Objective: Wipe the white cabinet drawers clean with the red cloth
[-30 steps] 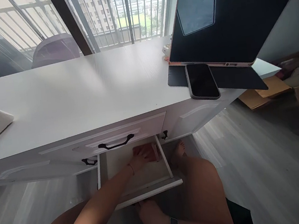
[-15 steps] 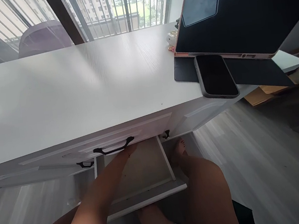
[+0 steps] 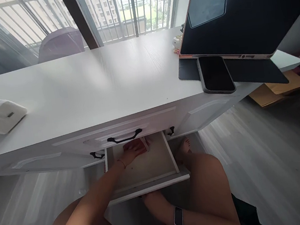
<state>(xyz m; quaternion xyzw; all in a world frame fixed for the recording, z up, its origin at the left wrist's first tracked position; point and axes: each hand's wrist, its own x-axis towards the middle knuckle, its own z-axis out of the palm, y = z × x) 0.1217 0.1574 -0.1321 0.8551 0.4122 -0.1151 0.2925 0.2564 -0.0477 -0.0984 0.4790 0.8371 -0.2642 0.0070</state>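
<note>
A pulled-out white drawer (image 3: 153, 163) sits low in the cabinet. Inside it, near the back, my left hand (image 3: 132, 154) lies over a flat red thing (image 3: 140, 145), with a pale strip at its right end; its kind is not clear. The fingers are bent onto this red thing. My right hand (image 3: 154, 200) is against the outside of the drawer front (image 3: 159, 185), where a dark bit of the handle peeks out; most of its fingers are hidden below the front's edge. Above the drawer, a closed drawer has a black handle (image 3: 125, 137).
On the white cabinet top (image 3: 89, 91) are a tissue pack (image 3: 3, 115) at left and a phone (image 3: 216, 75) overlapping the front edge beside a propped tablet (image 3: 231, 17). My knee (image 3: 211, 178) is close to the drawer's right side. Cardboard (image 3: 263, 93) lies at right.
My left hand has come back from deep under the cabinet and now shows in the drawer with the red thing. My right hand stays at the drawer front. The view has shifted left.
</note>
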